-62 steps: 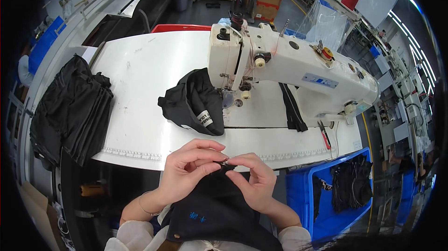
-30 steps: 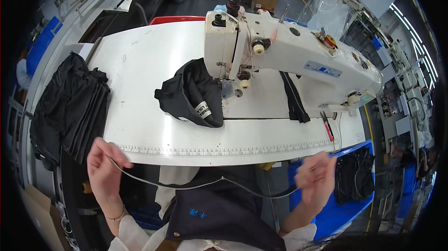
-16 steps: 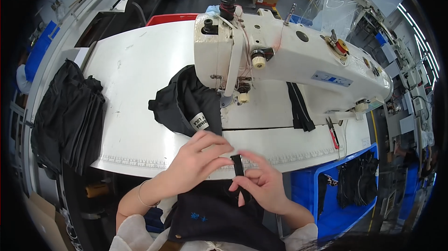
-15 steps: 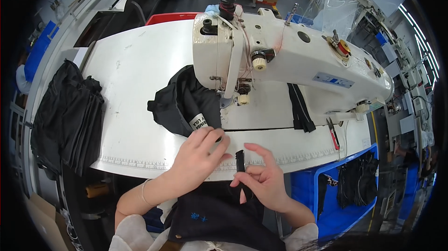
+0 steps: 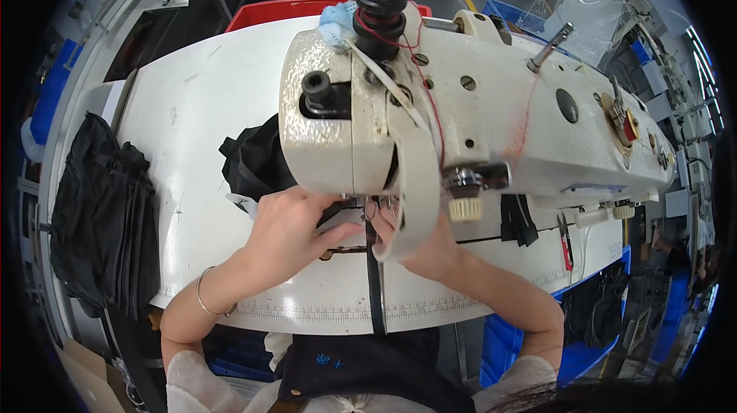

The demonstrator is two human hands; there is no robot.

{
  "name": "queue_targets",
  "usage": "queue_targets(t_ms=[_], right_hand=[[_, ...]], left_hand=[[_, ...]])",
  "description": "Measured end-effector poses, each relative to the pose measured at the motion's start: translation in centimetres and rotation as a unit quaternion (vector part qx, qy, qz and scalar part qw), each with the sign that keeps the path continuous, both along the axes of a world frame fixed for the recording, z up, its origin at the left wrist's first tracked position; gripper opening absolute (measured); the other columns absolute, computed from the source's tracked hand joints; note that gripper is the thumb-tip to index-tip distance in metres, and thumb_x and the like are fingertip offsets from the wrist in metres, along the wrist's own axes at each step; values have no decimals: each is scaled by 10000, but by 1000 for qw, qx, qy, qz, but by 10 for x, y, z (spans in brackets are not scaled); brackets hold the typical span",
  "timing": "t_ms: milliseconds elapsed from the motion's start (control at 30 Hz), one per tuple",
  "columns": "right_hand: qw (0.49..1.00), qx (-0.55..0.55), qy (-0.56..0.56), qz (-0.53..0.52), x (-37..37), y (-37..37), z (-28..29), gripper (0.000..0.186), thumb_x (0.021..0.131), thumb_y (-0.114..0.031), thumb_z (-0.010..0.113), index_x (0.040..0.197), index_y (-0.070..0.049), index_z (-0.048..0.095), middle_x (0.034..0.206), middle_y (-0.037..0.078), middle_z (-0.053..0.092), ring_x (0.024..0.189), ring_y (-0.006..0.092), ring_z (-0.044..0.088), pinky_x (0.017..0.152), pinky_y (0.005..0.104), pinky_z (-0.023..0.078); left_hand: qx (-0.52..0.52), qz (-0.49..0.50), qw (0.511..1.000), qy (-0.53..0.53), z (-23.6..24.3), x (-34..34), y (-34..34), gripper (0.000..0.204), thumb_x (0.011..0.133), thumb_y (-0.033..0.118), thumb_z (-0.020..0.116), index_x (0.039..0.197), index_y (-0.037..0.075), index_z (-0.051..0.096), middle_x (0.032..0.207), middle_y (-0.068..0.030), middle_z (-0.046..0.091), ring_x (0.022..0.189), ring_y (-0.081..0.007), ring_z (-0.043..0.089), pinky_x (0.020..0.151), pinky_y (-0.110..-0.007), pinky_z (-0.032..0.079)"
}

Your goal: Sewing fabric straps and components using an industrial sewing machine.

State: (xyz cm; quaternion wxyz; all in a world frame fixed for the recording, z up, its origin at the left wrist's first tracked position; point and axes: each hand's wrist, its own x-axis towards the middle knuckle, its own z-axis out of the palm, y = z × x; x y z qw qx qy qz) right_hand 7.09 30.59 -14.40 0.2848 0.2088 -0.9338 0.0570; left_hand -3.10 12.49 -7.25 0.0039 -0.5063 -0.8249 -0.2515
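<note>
- Your bench (image 5: 196,152) spreads white beneath everything, a ruler scale along its near edge.
- Your sewing machine (image 5: 522,117) stands on it, its head above your hands.
- Your blue bin (image 5: 499,348), holding black pieces, sits below the bench's right side.
- Your black stack (image 5: 104,213) hangs over the bench's left edge.
- Your black cloth (image 5: 257,163) lies partly hidden behind the machine's head.
- Your left hand (image 5: 285,227) is beside the needle, thumb apart from the curled fingers; any grip can't be told.
- Your right hand (image 5: 434,253) is half hidden by the machine; its fingers' grip can't be told.
- Your strip (image 5: 375,294) runs from the needle area past the near edge.
- Your red-handled snips (image 5: 566,246) lie at right.
</note>
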Motion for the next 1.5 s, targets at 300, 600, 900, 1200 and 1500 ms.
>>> queue_targets(t_ms=[300,600,900,1200,1500], right_hand=[[927,-283,-245,-14,6,5,9,290,709,-109,611,997,-97,641,836,69,632,762,246,629,667,374,515],[953,-227,-199,22,14,-6,-10,281,737,-162,673,1000,-72,632,860,95,636,832,267,632,755,376,503],[990,-63,-127,25,14,-10,-9,200,825,-230,607,987,-111,613,898,49,594,832,200,564,731,337,449],[948,-260,-174,54,6,-17,-4,83,868,-130,529,940,-102,560,814,-37,522,691,102,447,631,262,359],[890,-335,-301,67,2,-17,-2,220,856,-210,554,1063,-137,555,955,26,506,843,152,446,730,281,357]], left_hand=[[7,-58,994,90,-51,9,-9,340,585,51,595,916,0,650,903,-106,585,878,-264,563,735,-378,454],[2,38,991,-132,-48,-11,-20,297,684,-2,610,972,57,654,890,-143,632,785,-331,616,709,-409,494],[40,-122,985,112,-46,-11,-16,366,571,-8,637,936,2,662,941,-142,632,871,-294,626,798,-402,500],[47,-128,988,74,-55,-12,-16,368,536,-16,634,904,-24,652,913,-148,631,858,-300,624,764,-399,504],[54,-128,989,57,-52,-12,-15,417,539,-24,645,956,-17,647,934,-153,629,881,-314,616,790,-405,496]])
